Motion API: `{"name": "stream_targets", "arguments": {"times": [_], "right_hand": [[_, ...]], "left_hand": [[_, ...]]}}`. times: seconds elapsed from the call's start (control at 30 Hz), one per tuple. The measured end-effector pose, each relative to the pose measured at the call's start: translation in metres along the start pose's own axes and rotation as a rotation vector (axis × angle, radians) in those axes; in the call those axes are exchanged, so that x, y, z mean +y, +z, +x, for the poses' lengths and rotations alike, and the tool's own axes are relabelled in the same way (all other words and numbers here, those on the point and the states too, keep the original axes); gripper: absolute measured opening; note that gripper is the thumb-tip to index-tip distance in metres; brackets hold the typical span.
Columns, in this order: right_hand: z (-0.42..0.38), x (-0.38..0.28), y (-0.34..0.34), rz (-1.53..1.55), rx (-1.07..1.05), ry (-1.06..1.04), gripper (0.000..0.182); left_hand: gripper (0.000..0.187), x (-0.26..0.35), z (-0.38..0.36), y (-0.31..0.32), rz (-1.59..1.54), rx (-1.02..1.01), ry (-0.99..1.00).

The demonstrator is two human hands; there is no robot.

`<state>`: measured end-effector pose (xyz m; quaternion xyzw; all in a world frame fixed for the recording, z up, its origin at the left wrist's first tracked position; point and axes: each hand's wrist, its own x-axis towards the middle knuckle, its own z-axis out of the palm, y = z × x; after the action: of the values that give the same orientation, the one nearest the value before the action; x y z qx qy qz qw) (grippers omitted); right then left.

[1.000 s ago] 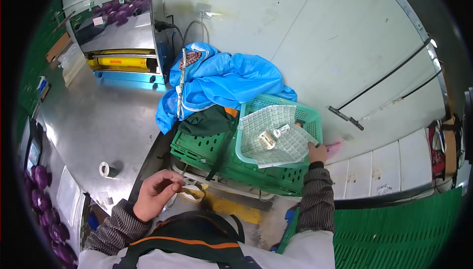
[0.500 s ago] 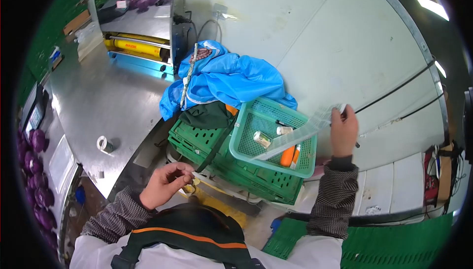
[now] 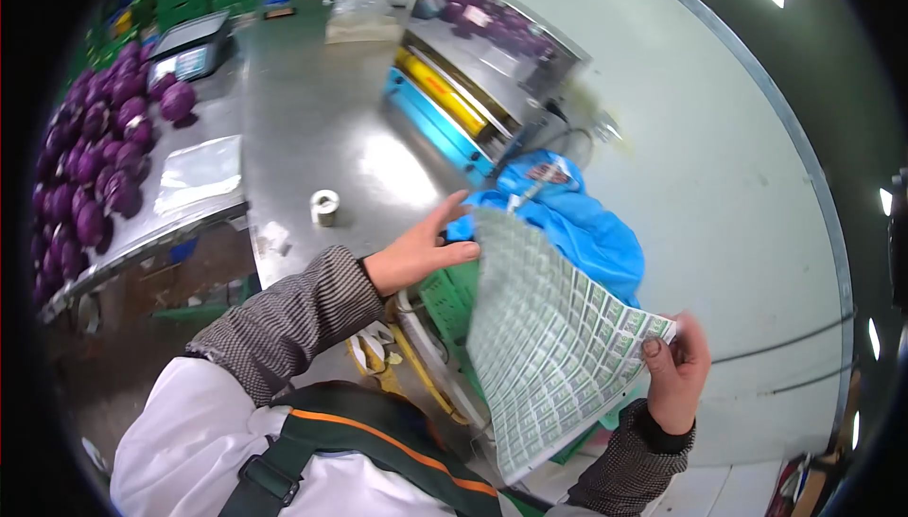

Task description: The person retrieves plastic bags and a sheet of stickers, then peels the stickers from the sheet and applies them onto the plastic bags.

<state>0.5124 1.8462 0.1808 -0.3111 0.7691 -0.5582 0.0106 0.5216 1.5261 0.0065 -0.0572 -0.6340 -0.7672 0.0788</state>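
Observation:
A large sheet of small green-and-white printed labels [image 3: 553, 347] hangs slightly curved in front of me. My right hand [image 3: 676, 375] pinches its right-hand corner, thumb on the printed face. Beside the upper left corner is my left hand [image 3: 416, 252], its thumb and fingers apart around the sheet's edge. Behind the sheet lies a bunched blue plastic apron [image 3: 596, 247]. A green crate [image 3: 449, 304] is mostly covered by the sheet, as is the teal basket. To the left of my left hand, a small white roll [image 3: 324, 207] stands on the steel table [image 3: 312, 129].
Purple cabbages [image 3: 104, 162] are heaped on the left counter, near a scale [image 3: 189, 49] and a clear plastic bag [image 3: 200, 172]. A metal machine with a yellow roller [image 3: 440, 91] stands at the table's wall side. The pale wall [image 3: 738, 224] rises on the right.
My view has turned left. The sheet has swung from above the teal basket to in front of me, printed face showing. My left hand has opened from its pinch and moved up to the sheet.

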Motion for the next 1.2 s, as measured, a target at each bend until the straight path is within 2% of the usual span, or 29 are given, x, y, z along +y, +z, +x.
{"name": "stream_targets", "arguments": {"times": [0.07,0.13,0.23,0.43,0.53,0.7,0.8,0.87,0.9,1.0,1.2], "right_hand": [[0.006,0.026,0.022,0.189,-0.004,0.043,0.023],[0.016,0.049,0.056,0.375,0.057,0.089,0.028],[0.024,0.083,0.094,0.495,0.006,0.129,0.028],[0.021,0.099,0.21,0.587,-0.028,0.204,0.023],[0.027,0.089,0.257,0.673,-0.141,0.252,0.023],[0.041,0.084,0.303,0.703,-0.218,0.293,0.025],[0.046,0.086,0.32,0.738,-0.271,0.307,0.026],[0.048,0.083,0.334,0.748,-0.297,0.315,0.027],[0.04,0.07,0.364,0.714,-0.29,0.307,0.027],[0.039,0.064,0.395,0.741,-0.32,0.317,0.024],[0.05,0.061,0.421,0.755,-0.412,0.326,0.026]], "left_hand": [[0.081,-0.001,-0.018,-0.021,-0.225,-0.027,-0.086],[0.058,0.001,-0.05,-0.048,-0.263,0.036,-0.128],[0.026,0.009,-0.096,-0.09,-0.237,0.176,-0.141],[0.025,0.04,-0.191,-0.171,-0.269,0.264,-0.187],[0.025,0.061,-0.228,-0.2,-0.25,0.335,-0.177],[0.03,0.077,-0.256,-0.221,-0.093,0.464,-0.073],[0.035,0.087,-0.267,-0.221,0.064,0.574,-0.125],[0.036,0.09,-0.275,-0.226,-0.027,0.686,-0.169],[0.037,0.084,-0.295,-0.255,-0.104,0.713,-0.171],[0.037,0.088,-0.318,-0.277,-0.172,0.717,-0.168],[0.032,0.085,-0.336,-0.298,-0.091,0.766,-0.137]]}}
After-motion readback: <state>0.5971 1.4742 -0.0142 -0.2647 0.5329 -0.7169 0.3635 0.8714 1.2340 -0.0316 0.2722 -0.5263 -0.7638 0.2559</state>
